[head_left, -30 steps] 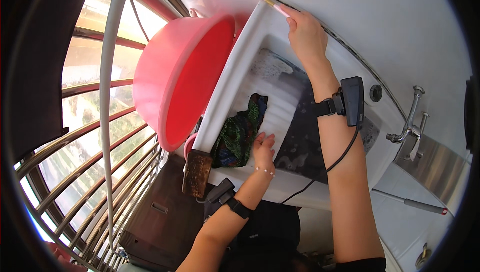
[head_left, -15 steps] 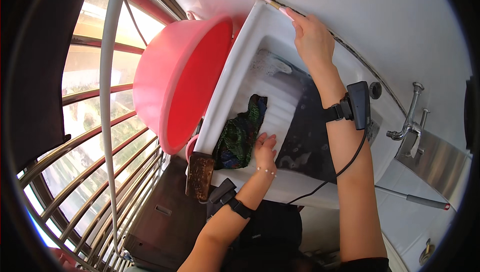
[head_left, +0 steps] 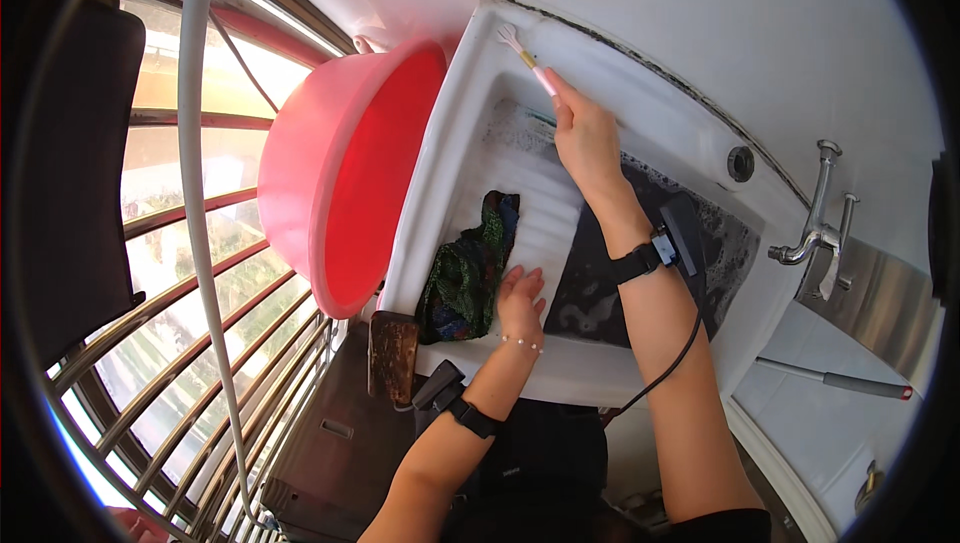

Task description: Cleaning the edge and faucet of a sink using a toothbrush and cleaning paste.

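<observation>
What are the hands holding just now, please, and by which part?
The right hand grips a small brush by the lower end of its pink handle, bristles at the sink rim. The left hand holds nothing; it rests flat on the washboard beside the dark cloth.

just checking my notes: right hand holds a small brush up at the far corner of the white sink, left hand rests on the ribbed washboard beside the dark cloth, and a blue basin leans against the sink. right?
Nearly. The basin is red, not blue, as the head view shows. The rest holds: the right hand holds the small brush up at the far corner of the white sink, and the left hand rests on the ribbed washboard beside the dark cloth.
</observation>
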{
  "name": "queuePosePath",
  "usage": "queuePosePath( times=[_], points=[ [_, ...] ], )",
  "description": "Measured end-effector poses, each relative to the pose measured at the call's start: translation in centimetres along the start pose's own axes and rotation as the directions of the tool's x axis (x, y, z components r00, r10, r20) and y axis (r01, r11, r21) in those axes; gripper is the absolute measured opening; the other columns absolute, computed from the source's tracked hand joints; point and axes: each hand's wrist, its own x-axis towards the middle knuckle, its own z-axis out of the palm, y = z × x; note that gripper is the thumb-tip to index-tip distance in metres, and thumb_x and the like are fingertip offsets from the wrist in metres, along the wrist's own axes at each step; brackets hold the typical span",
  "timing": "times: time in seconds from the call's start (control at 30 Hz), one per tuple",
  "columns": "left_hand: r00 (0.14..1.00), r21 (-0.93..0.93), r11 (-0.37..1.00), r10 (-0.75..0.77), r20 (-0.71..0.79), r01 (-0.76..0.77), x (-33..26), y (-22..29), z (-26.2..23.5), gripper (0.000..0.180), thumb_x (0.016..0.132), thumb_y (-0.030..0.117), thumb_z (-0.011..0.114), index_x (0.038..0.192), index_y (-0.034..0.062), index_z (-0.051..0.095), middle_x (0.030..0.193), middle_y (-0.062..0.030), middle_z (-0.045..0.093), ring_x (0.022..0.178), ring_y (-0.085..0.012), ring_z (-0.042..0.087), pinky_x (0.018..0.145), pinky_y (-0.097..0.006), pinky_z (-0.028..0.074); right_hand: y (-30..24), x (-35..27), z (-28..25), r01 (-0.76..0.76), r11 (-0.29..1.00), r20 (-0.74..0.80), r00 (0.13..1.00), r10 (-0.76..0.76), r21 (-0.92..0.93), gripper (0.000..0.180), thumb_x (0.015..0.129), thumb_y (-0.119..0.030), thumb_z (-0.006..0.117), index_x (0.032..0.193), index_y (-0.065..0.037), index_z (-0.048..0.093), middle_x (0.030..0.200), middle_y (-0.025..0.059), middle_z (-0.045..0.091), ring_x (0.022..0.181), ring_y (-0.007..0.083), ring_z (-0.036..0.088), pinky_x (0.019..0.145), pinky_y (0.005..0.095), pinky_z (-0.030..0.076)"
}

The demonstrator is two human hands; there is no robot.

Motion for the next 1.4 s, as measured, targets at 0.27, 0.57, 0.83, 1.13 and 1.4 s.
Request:
queuePosePath(
  times=[0.27,0.57,0.83,1.13,1.4],
  points=[
    [1.0,0.0,1.0,-0.021,0.021,0.021,0.0,-1.0,1.0,0.05,0.078,0.015,0.053,0.125,0.0066,0.036,0.114,-0.0081,0.053,0.106,-0.0202,0.047,0.091,-0.04,0.03,-0.9,0.4,-0.7,-0.121,0.983,-0.004,0.992,0.123,0.141,0.029,0.087,-0.011,0.047,0.115,-0.011,0.055,0.081,0.0216,0.059,0.07,0.0341,0.056,0.065,0.034,0.045],
    [1.0,0.008,1.0,-0.01,-0.014,0.01,0.4,-0.7,0.7,0.051,0.079,0.017,0.049,0.127,0.0062,0.034,0.114,-0.0095,0.053,0.107,-0.0221,0.047,0.093,-0.043,0.029,11.6,-16.5,-2.8,-0.159,0.987,-0.049,0.986,0.16,0.018,0.031,0.085,-0.01,0.05,0.115,-0.012,0.055,0.088,0.0169,0.062,0.079,0.0339,0.06,0.067,0.0399,0.047],
    [1.0,0.052,0.998,0.024,0.005,-0.024,0.2,-0.7,0.6,0.051,0.081,0.018,0.045,0.129,0.0065,0.031,0.118,-0.0104,0.051,0.112,-0.0233,0.044,0.095,-0.045,0.028,18.8,-25.2,-3.3,-0.531,0.847,-0.096,0.845,0.526,-0.033,0.02,0.09,-0.018,0.046,0.105,-0.008,0.053,0.077,0.0133,0.06,0.068,0.0261,0.06,0.061,0.0335,0.046],
    [1.0,0.017,1.0,0.016,-0.003,-0.016,0.3,-0.5,0.2,0.046,0.083,0.019,0.045,0.126,0.0083,0.034,0.115,-0.0101,0.052,0.109,-0.0223,0.046,0.094,-0.044,0.03,5.8,-1.4,-6.2,0.031,0.999,-0.29,0.956,-0.04,-0.034,0.016,0.082,-0.012,0.055,0.098,-0.013,0.059,0.079,0.0073,0.057,0.069,0.0279,0.057,0.059,0.0365,0.045],
    [0.999,0.052,0.998,0.02,0.025,-0.022,0.2,-0.7,0.5,0.046,0.083,0.018,0.045,0.127,0.0072,0.032,0.116,-0.0105,0.051,0.106,-0.0224,0.046,0.094,-0.044,0.03,2.4,4.3,-3.9,0.149,0.97,-0.193,0.963,-0.186,-0.19,0.012,0.079,-0.015,0.058,0.091,-0.012,0.06,0.082,0.006,0.06,0.071,0.0283,0.058,0.06,0.0376,0.045]
  ],
)
